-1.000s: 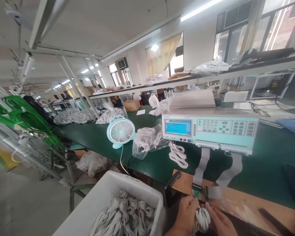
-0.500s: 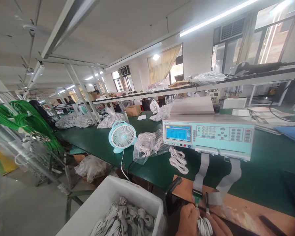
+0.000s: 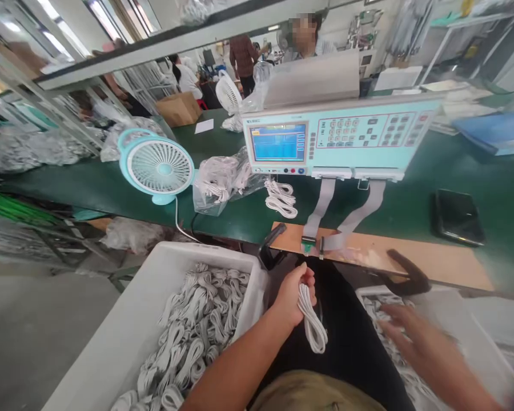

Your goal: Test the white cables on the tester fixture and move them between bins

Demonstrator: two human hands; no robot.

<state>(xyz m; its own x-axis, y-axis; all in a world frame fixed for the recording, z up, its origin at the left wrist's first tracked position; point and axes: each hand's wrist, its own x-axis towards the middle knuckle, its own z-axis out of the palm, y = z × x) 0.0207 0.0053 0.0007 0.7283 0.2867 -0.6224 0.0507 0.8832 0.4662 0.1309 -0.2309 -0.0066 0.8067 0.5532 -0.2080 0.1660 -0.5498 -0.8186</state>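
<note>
My left hand (image 3: pixel 292 293) is closed around a coiled white cable (image 3: pixel 312 322) that hangs below my fist, just under the wooden board (image 3: pixel 432 260). My right hand (image 3: pixel 411 338) is blurred, fingers spread, holding nothing, above a white bin (image 3: pixel 466 308) of cables on my right. At my left stands a large white bin (image 3: pixel 124 331) with several coiled white cables (image 3: pixel 197 325). Two grey ribbon leads (image 3: pixel 340 214) run from the pale blue tester (image 3: pixel 334 137) down to connectors (image 3: pixel 312 245) on the board.
A pale blue desk fan (image 3: pixel 156 165), a clear bag of cables (image 3: pixel 223 180) and a loose cable bundle (image 3: pixel 280 200) sit on the green bench (image 3: pixel 89 185). A black phone (image 3: pixel 458 216) lies at right. Other people work behind the tester.
The view has tipped down. Both hands left the board's connectors: my left hand pulled back holding the cable coil, my right hand swung right over the right bin.
</note>
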